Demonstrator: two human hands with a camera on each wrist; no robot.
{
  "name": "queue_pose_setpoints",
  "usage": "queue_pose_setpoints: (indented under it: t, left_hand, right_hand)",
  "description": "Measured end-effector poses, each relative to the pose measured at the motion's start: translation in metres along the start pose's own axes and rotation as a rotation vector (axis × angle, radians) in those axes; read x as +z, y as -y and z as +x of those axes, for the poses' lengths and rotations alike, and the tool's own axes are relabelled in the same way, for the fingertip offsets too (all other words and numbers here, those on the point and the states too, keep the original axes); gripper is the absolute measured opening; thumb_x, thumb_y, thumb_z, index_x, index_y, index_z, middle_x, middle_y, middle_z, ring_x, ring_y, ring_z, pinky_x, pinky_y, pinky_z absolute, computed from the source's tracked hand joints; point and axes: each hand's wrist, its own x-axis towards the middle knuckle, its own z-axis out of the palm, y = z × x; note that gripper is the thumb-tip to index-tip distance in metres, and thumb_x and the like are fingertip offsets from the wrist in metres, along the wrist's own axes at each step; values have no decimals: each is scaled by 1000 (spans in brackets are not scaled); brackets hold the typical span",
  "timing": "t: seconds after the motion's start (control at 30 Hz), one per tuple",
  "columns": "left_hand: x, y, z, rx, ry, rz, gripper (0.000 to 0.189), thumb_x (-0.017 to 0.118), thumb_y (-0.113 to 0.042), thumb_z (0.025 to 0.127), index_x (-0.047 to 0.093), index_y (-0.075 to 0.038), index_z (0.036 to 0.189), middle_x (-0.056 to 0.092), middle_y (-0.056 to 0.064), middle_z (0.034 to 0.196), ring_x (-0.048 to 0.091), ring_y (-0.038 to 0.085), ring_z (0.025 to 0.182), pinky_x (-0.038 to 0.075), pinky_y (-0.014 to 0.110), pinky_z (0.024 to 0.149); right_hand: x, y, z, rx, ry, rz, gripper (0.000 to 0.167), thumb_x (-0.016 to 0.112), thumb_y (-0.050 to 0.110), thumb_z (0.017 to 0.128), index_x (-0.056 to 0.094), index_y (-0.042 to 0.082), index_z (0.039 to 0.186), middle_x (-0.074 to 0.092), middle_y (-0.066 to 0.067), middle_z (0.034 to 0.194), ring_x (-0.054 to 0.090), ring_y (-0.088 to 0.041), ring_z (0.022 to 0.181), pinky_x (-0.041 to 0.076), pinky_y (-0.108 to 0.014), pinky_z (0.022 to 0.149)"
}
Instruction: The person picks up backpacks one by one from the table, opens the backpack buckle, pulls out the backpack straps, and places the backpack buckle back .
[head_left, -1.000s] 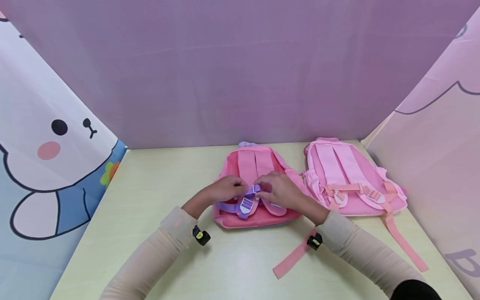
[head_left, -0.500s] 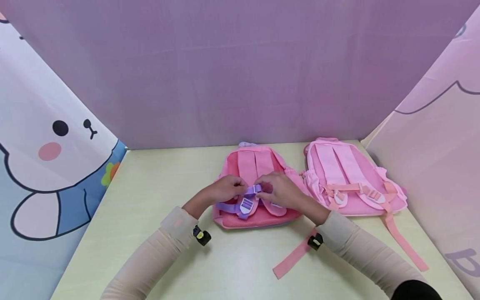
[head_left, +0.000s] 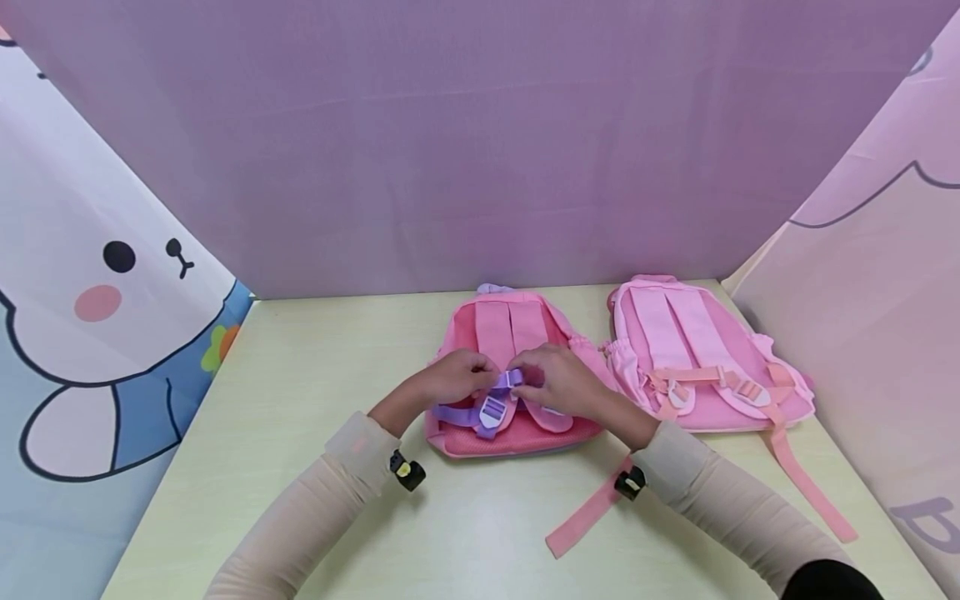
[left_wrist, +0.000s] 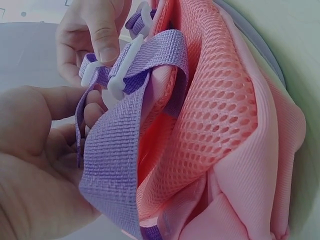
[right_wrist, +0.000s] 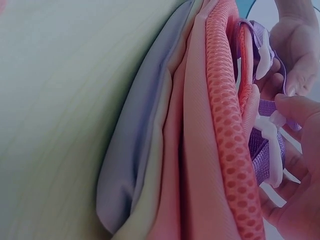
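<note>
Your bag (head_left: 510, 443) lies strap side up on the worktop (head_left: 337, 333), left of the second bag (head_left: 678, 325). The fingers of your left hand (head_left: 453, 375) pinch the purple strap (head_left: 456, 414); those of your right hand (head_left: 558, 379) pinch the small slider (head_left: 510, 379). Done: the strap passes through the slider and a white buckle (head_left: 492, 412). Probably left: adjusting and releasing the slider. The second bag's band (head_left: 697, 375) already spans its shoulder straps (head_left: 663, 329), seemingly complete.

Pink backpack (head_left: 491, 333) lying straps-up; purple strap (head_left: 503, 382) pinched.
</note>
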Motion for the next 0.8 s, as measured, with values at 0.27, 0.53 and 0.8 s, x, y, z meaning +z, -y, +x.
queue_pose_setpoints:
  t: [0.27,0.53,0.8]
  left_hand:
    - [1,-1,1,3,-2,17,18,54,-18,105,69,-9,101,54,2,74,48,17,66,39,24,59]
    - [2,-1,3,3,-9,21,18,54,-19,105,69,-10,101,56,4,74,50,16,65,39,24,58]
    - [3,-1,5,-3,-14,23,18,55,-21,105,70,-10,102,57,4,74,53,18,67,39,24,58]
  right_hand:
    - [0,1,1,4,6,2,24,80,25,89,74,19,111,73,7,97,57,-11,87,51,-30,81]
    - [1,2,2,-2,7,-11,25,81,26,88,74,18,111,73,7,96,57,-11,86,50,-29,80]
    - [1,2,3,1,-1,-15,25,81,27,88,74,18,110,72,7,93,55,-11,83,49,-28,77]
